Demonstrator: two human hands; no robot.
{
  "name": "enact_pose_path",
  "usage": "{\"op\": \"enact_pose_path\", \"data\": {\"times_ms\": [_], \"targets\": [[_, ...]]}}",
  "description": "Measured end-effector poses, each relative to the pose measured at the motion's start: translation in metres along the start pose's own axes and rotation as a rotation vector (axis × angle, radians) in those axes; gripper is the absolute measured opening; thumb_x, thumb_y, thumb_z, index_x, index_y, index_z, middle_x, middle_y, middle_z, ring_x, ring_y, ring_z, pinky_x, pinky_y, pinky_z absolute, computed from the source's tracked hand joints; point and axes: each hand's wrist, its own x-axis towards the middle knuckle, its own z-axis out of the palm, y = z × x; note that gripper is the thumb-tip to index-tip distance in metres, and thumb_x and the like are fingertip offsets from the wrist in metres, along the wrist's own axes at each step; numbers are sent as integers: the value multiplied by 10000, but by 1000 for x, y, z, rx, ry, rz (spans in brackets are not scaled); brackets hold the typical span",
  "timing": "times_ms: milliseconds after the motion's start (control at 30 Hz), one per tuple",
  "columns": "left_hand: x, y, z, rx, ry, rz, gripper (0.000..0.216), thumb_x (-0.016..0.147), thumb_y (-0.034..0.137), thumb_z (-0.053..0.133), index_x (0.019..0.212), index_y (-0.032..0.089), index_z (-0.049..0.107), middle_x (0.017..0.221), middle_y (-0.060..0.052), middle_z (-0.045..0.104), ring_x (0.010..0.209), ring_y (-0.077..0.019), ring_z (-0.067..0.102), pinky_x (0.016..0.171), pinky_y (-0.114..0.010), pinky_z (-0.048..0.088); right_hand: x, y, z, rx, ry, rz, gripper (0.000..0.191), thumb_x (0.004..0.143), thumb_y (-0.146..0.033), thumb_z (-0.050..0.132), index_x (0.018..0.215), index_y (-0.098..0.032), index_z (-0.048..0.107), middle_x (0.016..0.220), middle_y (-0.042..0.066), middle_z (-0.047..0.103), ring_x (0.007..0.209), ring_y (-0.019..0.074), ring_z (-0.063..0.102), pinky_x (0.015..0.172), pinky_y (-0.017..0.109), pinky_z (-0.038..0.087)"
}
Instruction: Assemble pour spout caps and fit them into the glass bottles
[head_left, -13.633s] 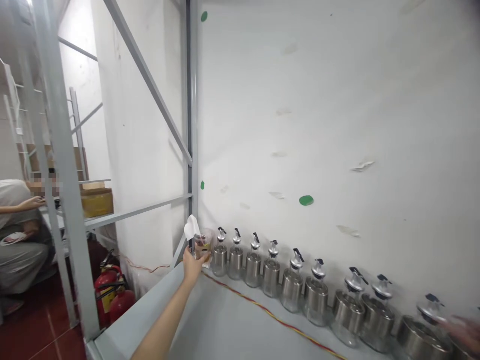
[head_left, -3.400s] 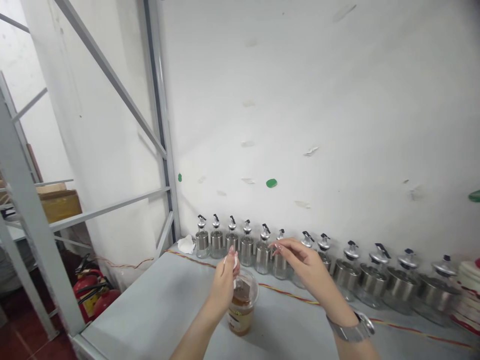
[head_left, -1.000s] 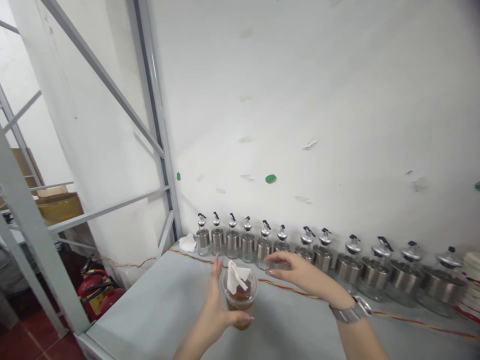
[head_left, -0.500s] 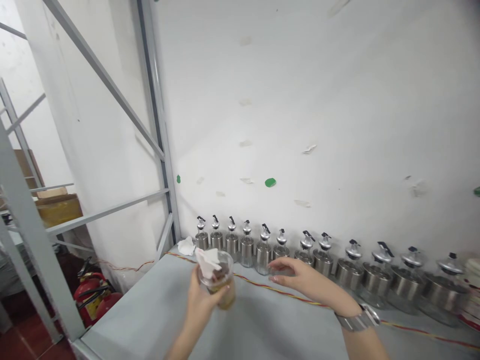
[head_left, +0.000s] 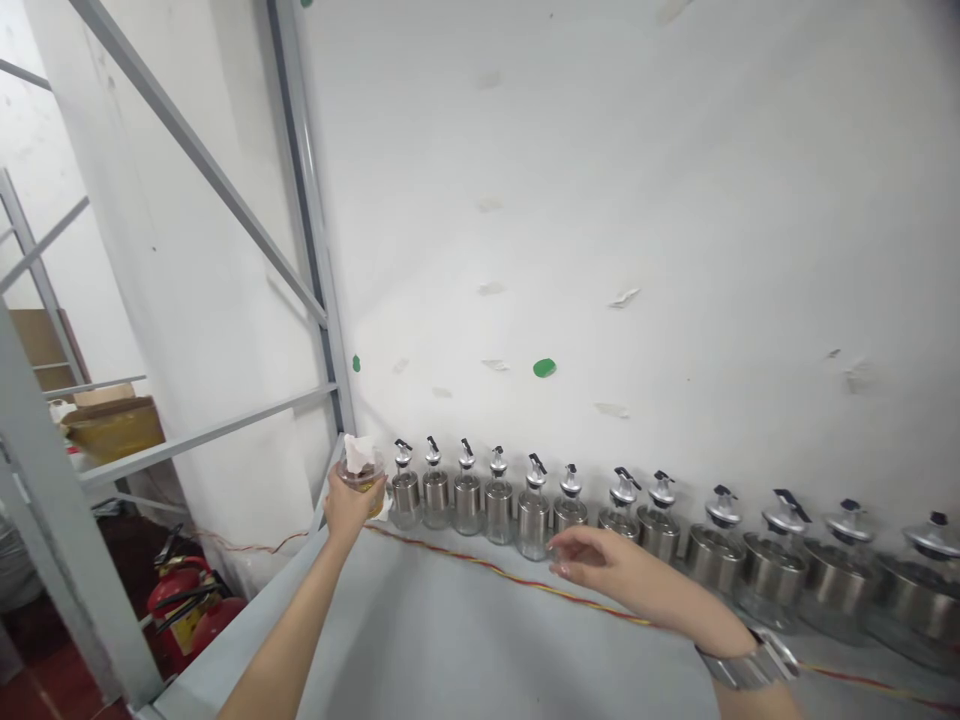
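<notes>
My left hand [head_left: 349,508] is wrapped round a clear plastic cup [head_left: 373,500] at the back left corner of the grey shelf top [head_left: 450,640]. White crumpled tissue [head_left: 360,453] sticks up out of the cup, and something brownish-yellow shows inside. My right hand [head_left: 600,562] hovers over the shelf with curved fingers a little apart and nothing between them. Its fingertips are nearest to a glass bottle with a steel sleeve and pourer top [head_left: 534,515]; whether they touch it I cannot tell. More white tissue lies behind the cup, mostly hidden.
Several like bottles [head_left: 776,560] stand in a row along the white wall [head_left: 675,200]. A twisted red and yellow wire [head_left: 465,560] runs across the shelf in front of them. At left stands a grey metal upright [head_left: 315,200], with red fire extinguishers [head_left: 180,600] on the floor beyond.
My left hand has carried the cup left and back, from mid-shelf to the far left corner. My right hand has barely shifted, and the view has moved slightly.
</notes>
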Motion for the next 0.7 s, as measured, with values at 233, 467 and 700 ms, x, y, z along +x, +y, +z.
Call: {"op": "enact_pose_path", "data": {"times_ms": [233,467,700], "targets": [[15,-32,33,100,29,-2,901,512,464,717,1216,124,270,1148,-207,504,1040,-368,499,791,-450,387,2,5,0,-1,-34,58,360,740,-468,539,996,-220,587,1004,52,628,897,217,583,768,283,456],[6,-48,33,111,-17,117,941,571,400,706,1284,114,162,1198,-204,457,1085,-321,477,814,-409,411,3,3,4,-26,-51,82,398,741,-485,521,1011,-198,574,1006,61,626,898,214,579,761,272,450],[-53,-24,-1,125,119,305,429,794,390,455,1118,118,382,1079,-159,475,1076,-326,426,861,-516,311,6,2,9,-98,-39,52,384,735,-486,514,983,-205,593,944,55,638,848,213,584,700,278,453]]}}
